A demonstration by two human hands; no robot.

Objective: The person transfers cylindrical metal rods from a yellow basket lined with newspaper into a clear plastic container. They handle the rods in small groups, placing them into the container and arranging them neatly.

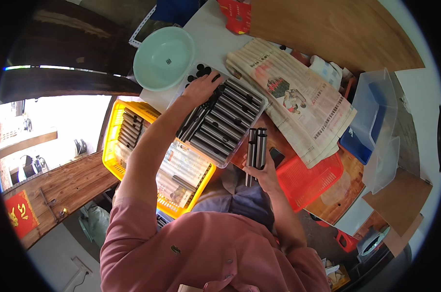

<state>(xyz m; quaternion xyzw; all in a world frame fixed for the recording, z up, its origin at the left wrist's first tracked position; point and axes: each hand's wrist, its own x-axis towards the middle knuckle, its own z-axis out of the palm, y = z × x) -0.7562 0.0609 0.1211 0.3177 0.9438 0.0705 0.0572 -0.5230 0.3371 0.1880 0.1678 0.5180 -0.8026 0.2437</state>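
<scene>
My left hand (201, 87) reaches forward into a clear plastic tray (262, 103) filled with several grey metal tubes (225, 121) lying side by side, its fingers down on the tubes at the tray's far left corner near some small black caps (201, 71). Whether it grips one is hidden. My right hand (263, 173) is held near my body, shut on a bundle of three upright metal tubes (256, 148) with dark ends.
A yellow crate (114, 158) lined with newspaper and holding more tubes sits at left. A pale green basin (163, 57) stands beyond. Folded newspapers (293, 97) lie right of the tray, a red basket (308, 181) below them, clear plastic bins (376, 117) at right.
</scene>
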